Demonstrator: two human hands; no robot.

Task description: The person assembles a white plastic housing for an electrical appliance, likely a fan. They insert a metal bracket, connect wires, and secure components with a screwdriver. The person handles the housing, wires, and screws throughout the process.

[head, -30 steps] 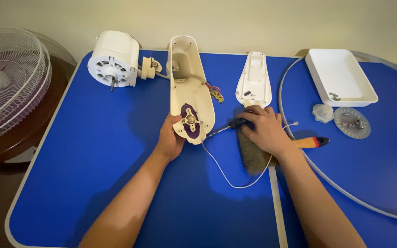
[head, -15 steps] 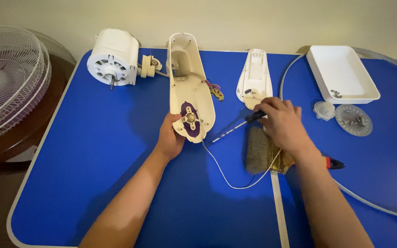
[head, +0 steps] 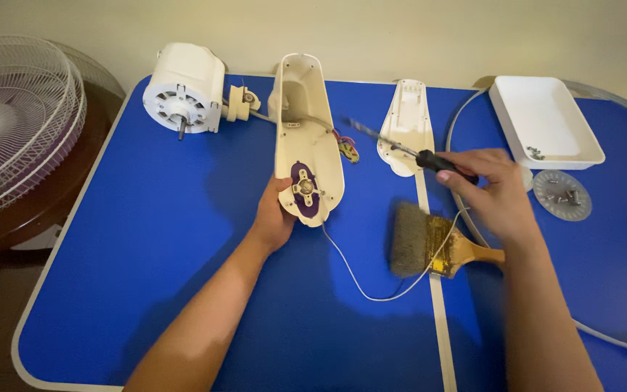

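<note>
My left hand grips the lower left edge of a cream fan housing shell that lies open side up on the blue table; a purple plate with a metal centre sits inside its near end. My right hand holds a black-handled screwdriver lifted above the table, its blurred shaft pointing up-left toward the shell. A wide paintbrush with a wooden handle lies flat just below my right hand.
A white fan motor lies at the back left, wired to the shell. A second cream cover, a white tray, a clear disc with screws and a grey cord are on the table. A fan guard stands left.
My right hand has lifted the screwdriver off the table and moved right and up, uncovering the paintbrush. My left hand stays on the shell.
</note>
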